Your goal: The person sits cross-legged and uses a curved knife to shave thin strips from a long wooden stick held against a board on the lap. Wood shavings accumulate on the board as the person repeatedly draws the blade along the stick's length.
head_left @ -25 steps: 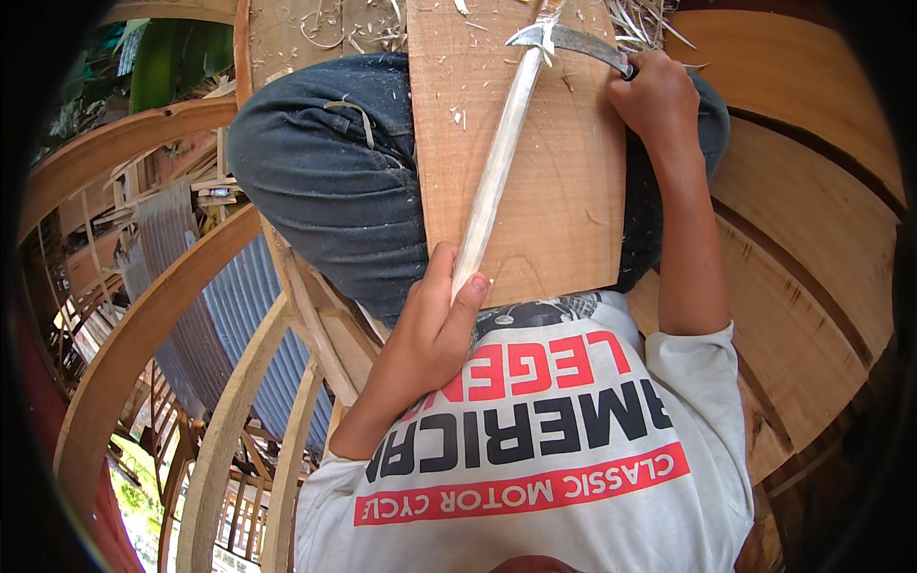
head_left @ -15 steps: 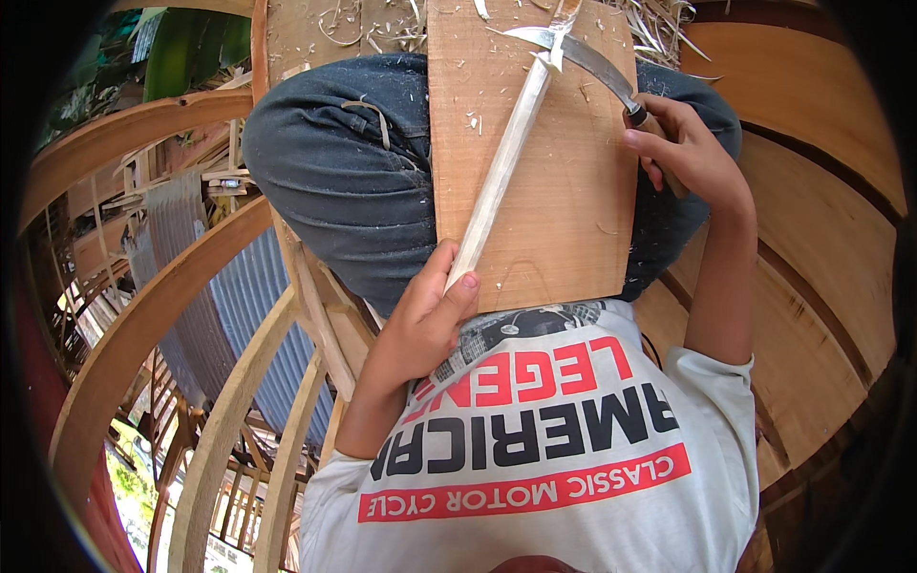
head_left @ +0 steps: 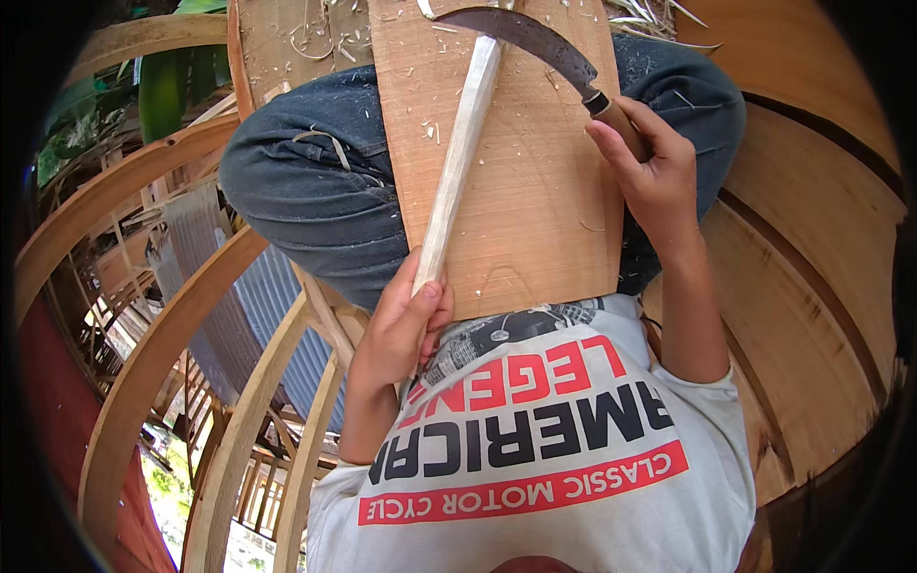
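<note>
My left hand (head_left: 406,320) is closed round the near end of a pale, squared wooden stick (head_left: 453,177). The stick slants away to the upper right over a flat wooden board (head_left: 535,210) that lies between my legs. In my right hand (head_left: 654,172) is the wooden handle of a sickle (head_left: 535,40). Its dark curved blade reaches left across the far part of the stick, and the tip ends beyond the stick's left side. The blade hides part of the stick's far end. Whether the edge touches the wood I cannot tell.
Wood shavings (head_left: 315,38) are scattered on the planks past my knees, with more at the upper right. Curved wooden rails (head_left: 172,325) stand at my left, with corrugated metal sheets (head_left: 277,306) below them. Wooden panels (head_left: 802,258) rise at my right.
My right hand has drawn the sickle a little left and up, and its blade has turned from a bright face to a dark one. Stick and board have shifted left in view.
</note>
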Tool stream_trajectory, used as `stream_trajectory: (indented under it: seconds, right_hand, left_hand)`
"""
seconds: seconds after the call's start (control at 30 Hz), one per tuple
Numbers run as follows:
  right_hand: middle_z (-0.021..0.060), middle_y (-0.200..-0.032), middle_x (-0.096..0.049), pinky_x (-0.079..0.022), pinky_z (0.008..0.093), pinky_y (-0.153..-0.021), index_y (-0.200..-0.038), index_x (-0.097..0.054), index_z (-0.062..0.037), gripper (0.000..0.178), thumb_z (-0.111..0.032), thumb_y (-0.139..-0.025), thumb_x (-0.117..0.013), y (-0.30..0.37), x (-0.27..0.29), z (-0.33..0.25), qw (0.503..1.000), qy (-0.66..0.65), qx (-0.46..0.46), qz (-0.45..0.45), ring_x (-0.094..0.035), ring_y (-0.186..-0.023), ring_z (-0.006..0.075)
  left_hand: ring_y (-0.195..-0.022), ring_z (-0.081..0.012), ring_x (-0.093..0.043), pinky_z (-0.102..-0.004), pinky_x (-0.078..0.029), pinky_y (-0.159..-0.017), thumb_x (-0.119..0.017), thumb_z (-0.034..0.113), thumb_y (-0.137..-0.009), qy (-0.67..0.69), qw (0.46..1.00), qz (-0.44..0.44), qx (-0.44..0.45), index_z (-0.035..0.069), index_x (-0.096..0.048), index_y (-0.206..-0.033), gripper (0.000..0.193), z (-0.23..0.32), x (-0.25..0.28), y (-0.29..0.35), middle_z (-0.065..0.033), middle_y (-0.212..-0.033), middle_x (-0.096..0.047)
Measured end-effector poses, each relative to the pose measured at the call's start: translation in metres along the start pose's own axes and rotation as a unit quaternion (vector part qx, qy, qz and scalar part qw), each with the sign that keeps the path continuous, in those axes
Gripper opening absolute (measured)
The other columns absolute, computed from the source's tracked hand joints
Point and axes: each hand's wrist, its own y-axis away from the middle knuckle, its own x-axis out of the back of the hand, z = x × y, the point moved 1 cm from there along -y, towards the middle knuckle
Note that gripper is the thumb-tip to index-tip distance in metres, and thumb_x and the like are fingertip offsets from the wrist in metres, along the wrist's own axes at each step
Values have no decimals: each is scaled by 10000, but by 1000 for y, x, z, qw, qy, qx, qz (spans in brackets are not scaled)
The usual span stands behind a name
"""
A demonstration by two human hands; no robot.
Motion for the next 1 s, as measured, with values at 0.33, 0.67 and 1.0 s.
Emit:
stream_trajectory:
  seconds: [0.33, 0.67, 1.0]
  right_hand:
    - [-22, -630, -532, -370, 211, -491, -972, -668, 43, 342, -284, -873, -683, -15, 20, -33, 853, -231, -267, -384, -474, -555, 39]
    - [-58, -523, -447, -284, 193, -363, -934, -651, -1, 314, -311, -933, -595, -19, 25, -16, 870, -299, -331, -211, -379, -407, 14]
    - [-52, -500, -419, -247, 178, -330, -943, -628, -20, 318, -334, -937, -577, -21, 28, 0, 897, -280, -305, -157, -335, -347, 18]
  left_hand:
    - [-440, -27, -335, -161, -279, -377, -405, 345, -992, 8, 1000, -1, -13, -2, -409, -1169, 389, -4, 2, 0, -3, -650, -406]
    - [-435, -32, -326, -163, -270, -371, -415, 382, -988, 0, 1000, 8, -7, 10, -416, -1091, 386, 0, -3, 0, -11, -638, -396]
    - [-412, -36, -316, -168, -271, -367, -409, 404, -992, 26, 999, -18, -16, 35, -407, -1018, 369, 1, 0, -3, -22, -640, -400]
